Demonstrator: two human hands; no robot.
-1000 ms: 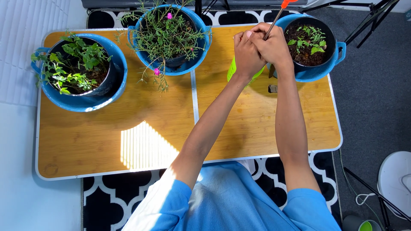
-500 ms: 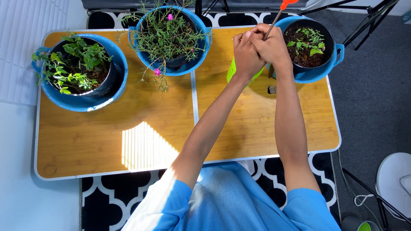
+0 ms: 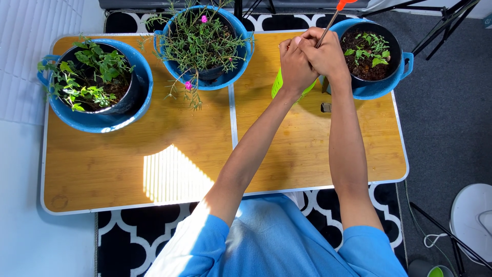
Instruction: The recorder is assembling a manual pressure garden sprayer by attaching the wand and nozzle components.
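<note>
head cam | straight down, overhead | table point(image 3: 307, 154) fills frame | single view

I see both of my hands raised together over the far right part of the wooden table point(image 3: 154, 174). My left hand point(image 3: 296, 66) and right hand point(image 3: 325, 54) are pressed against each other, both closed around a thin rod point(image 3: 327, 32) with an orange tip that slants up and away. A lime-green object point(image 3: 278, 83) shows beneath my left hand, mostly hidden. Just right of my hands sits a blue pot with small seedlings point(image 3: 371, 54). A blue pot with pink flowers point(image 3: 205, 43) stands at the middle, and a leafy blue pot point(image 3: 95, 82) is at the left.
</note>
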